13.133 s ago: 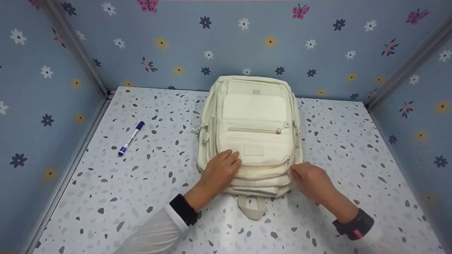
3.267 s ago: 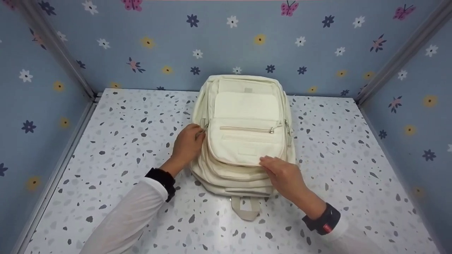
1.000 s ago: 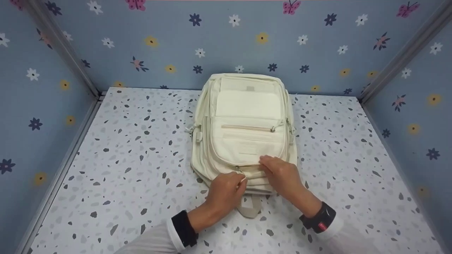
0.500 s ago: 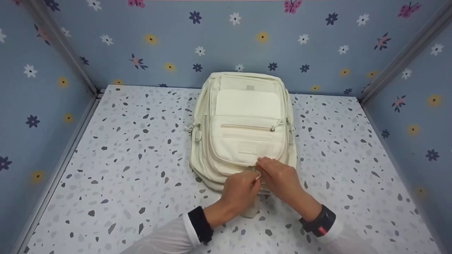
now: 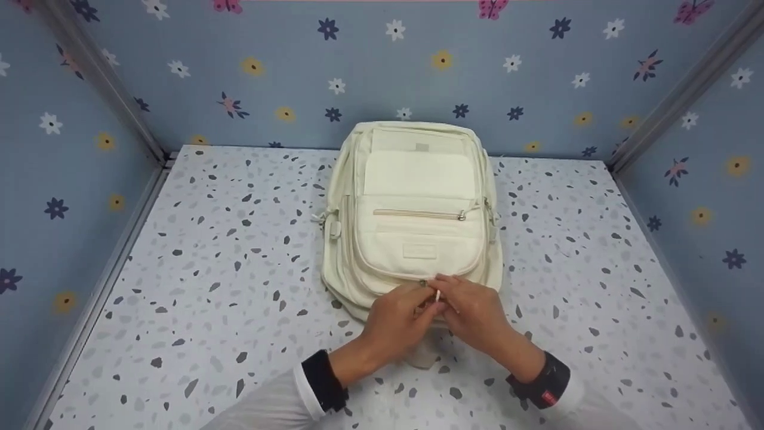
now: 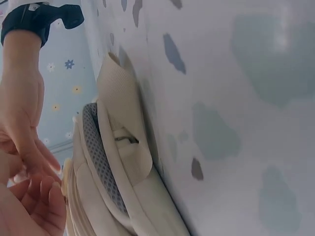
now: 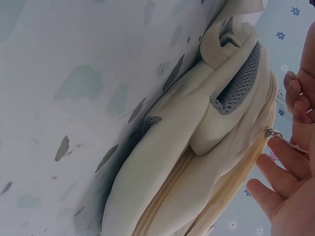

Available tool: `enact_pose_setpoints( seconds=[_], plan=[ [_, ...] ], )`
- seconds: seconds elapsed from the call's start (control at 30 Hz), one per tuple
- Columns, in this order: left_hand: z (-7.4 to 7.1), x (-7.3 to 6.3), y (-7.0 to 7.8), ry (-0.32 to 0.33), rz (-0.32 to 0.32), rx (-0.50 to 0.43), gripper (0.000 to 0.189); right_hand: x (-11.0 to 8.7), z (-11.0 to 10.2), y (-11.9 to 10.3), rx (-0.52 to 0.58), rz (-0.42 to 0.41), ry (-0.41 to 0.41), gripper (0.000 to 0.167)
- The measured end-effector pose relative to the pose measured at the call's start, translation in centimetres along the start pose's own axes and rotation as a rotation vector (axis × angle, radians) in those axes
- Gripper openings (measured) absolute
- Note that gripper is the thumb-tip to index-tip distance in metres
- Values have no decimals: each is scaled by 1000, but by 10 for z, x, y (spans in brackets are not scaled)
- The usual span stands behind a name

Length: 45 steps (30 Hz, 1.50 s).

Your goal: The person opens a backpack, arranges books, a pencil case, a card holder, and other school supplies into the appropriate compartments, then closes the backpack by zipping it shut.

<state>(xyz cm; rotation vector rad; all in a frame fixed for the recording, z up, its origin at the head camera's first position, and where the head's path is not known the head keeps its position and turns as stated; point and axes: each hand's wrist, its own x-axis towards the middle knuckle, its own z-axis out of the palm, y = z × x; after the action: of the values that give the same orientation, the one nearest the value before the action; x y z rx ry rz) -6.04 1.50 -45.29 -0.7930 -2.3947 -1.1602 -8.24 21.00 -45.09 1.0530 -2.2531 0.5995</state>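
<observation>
A cream backpack (image 5: 418, 179) lies front side up, its bottom towards the back wall. At its near end, my left hand (image 5: 397, 322) pinches the corded zipper pull (image 5: 437, 295) of the front compartment. My right hand (image 5: 480, 310) is close against the left, its fingers by the slider. In the right wrist view the metal slider (image 7: 268, 132) sits on the zip seam, and several right fingers (image 7: 270, 189) are extended beside it. Whether the right thumb and index finger grip the cord is hidden. In the left wrist view the left fingers (image 6: 42, 201) are curled.
The white speckled table (image 5: 239, 257) surrounds the bag, with flower-patterned panels (image 5: 286, 71) at the back and sides. A fabric strap loop (image 6: 118, 83) lies at the bag's near end. Another zip (image 5: 412, 214) crosses the front pocket.
The blue marker at the left disappeared from view between the first two frames. My left hand drew the zipper pull from the bag's left side round to the near edge, meeting the right hand.
</observation>
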Motion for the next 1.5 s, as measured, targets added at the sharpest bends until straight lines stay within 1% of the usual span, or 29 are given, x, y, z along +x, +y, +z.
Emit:
enact_pose_setpoints(
  seconds=[0.07, 0.17, 0.23, 0.27, 0.3, 0.37, 0.43, 0.5, 0.63, 0.73, 0.8, 0.93, 1.07, 1.17, 1.37, 1.5],
  plan=[
    [-4, 1, -6, 35, 82, 52, 19, 0, 0, -1, 22, 30, -14, 35],
    [-10, 2, -17, 114, 180, 174, 15, 1, -1, -2, 39, 54, -32, 29],
    [-14, 4, -25, 152, 215, 260, 18, 3, -1, -3, 40, 56, -35, 27],
    [-15, 4, -28, 160, 225, 302, 20, 3, -2, -3, 40, 55, -33, 26],
    [-17, 5, -31, 155, 232, 340, 23, 3, -2, -3, 39, 49, -21, 26],
    [-21, 7, -37, 125, 245, 406, 32, 4, -3, -4, 47, 43, 1, 28],
    [-25, 9, -43, 75, 249, 462, 42, 4, -5, -5, 71, 31, 25, 30],
    [-28, 11, -48, 21, 251, 505, 48, 4, -6, -7, 96, 20, 40, 32],
    [-33, 16, -56, -71, 269, 568, 48, 4, -8, -9, 145, 19, 36, 36],
    [-36, 16, -59, -132, 307, 620, 44, 1, -9, -9, 178, 55, 26, 38],
    [-37, 15, -58, -160, 326, 661, 41, -1, -9, -8, 184, 95, 17, 38],
    [-38, 15, -52, -204, 337, 753, 37, -7, -11, -4, 199, 174, 13, 38],
    [-38, 15, -51, -227, 341, 786, 35, -12, -14, 3, 225, 227, 51, 35],
    [-37, 13, -52, -218, 341, 781, 34, -16, -17, 11, 235, 264, 69, 34],
    [-36, 12, -54, -193, 342, 761, 35, -22, -28, 32, 241, 370, 56, 26],
    [-33, 12, -54, -178, 349, 749, 33, -25, -35, 46, 201, 456, 52, 20]
  ],
)
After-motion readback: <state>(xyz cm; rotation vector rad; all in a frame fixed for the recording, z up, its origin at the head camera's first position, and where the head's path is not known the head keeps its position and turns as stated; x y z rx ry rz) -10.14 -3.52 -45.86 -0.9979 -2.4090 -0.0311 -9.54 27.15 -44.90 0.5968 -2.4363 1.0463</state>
